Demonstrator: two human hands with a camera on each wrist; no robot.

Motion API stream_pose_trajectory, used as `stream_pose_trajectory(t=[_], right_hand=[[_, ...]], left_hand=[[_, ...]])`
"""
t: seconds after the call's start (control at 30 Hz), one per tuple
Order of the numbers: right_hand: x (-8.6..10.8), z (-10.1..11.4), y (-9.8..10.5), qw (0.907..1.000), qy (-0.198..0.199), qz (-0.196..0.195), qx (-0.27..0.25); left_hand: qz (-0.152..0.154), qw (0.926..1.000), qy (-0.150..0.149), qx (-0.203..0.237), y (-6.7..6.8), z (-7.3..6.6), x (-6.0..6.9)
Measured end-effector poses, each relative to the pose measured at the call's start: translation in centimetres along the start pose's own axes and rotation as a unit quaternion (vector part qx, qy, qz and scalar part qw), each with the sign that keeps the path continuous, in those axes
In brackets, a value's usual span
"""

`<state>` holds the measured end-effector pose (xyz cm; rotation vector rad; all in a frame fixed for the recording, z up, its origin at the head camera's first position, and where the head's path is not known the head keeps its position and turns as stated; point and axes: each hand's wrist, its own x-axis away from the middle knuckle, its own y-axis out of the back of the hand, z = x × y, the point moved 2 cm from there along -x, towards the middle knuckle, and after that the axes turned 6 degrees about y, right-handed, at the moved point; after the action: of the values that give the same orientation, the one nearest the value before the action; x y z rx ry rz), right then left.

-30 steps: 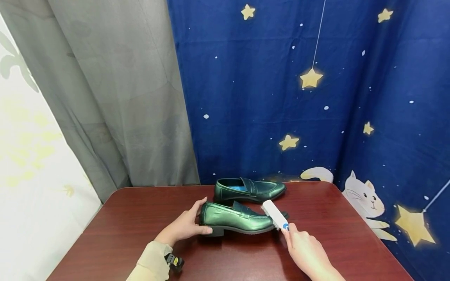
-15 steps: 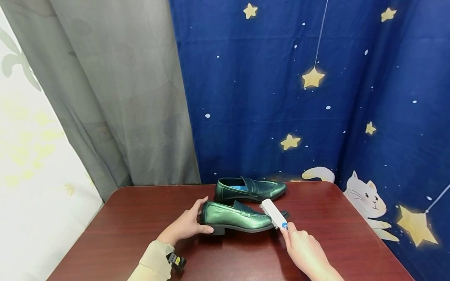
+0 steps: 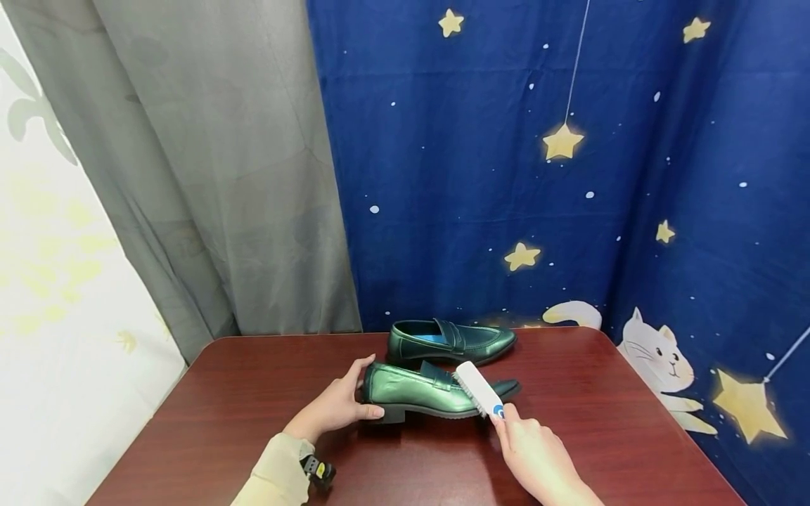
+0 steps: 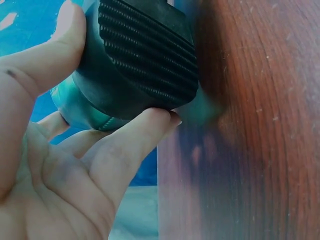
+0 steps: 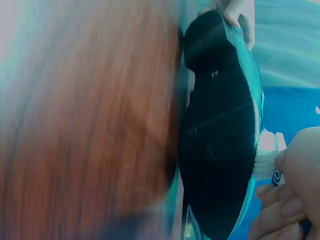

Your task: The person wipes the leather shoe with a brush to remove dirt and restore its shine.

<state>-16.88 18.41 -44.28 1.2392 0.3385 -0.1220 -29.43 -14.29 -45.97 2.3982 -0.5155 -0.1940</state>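
Note:
A shiny green loafer (image 3: 418,392) is held at its heel by my left hand (image 3: 332,406), thumb low by the heel block and fingers round the back. In the left wrist view, the ribbed underside of the heel (image 4: 150,55) shows between thumb and fingers. My right hand (image 3: 538,450) grips a white brush (image 3: 479,388), whose bristles touch the upper just ahead of the strap. The right wrist view shows the dark sole (image 5: 217,125) facing the camera and the bristles (image 5: 265,162) against the upper. Part of the toe lies behind the brush.
A second green loafer (image 3: 452,341) with a blue insole stands just behind the first, toe to the right. Both are on a reddish-brown wooden table (image 3: 253,379). Grey and blue star-patterned curtains (image 3: 455,176) hang behind its back edge.
The right hand has drawn the brush leftward along the loafer, from near the toe toward the strap, so more of the toe shows. The left hand and both shoes stay about where they were.

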Motion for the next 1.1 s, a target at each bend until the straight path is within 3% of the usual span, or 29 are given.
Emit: stream_pose_trajectory(t=[0.13,0.33,0.73,1.1], right_hand=[[0.0,1.1,-0.5,0.9998,0.008,0.013,-0.012],[-0.2,2.1,-0.9,0.9995,0.026,-0.015,-0.006],[-0.8,3.7,-1.3,0.9989,0.042,-0.017,-0.007],[-1.0,6.2,-2.4,0.9962,0.058,-0.064,0.013]], left_hand=[[0.003,1.0000,-0.006,0.002,-0.1,0.0,0.1],[0.004,1.0000,-0.008,-0.003,-0.3,0.0,0.1],[0.003,1.0000,-0.002,0.009,-0.1,0.2,0.2],[0.004,1.0000,-0.002,0.008,-0.1,0.1,0.1]])
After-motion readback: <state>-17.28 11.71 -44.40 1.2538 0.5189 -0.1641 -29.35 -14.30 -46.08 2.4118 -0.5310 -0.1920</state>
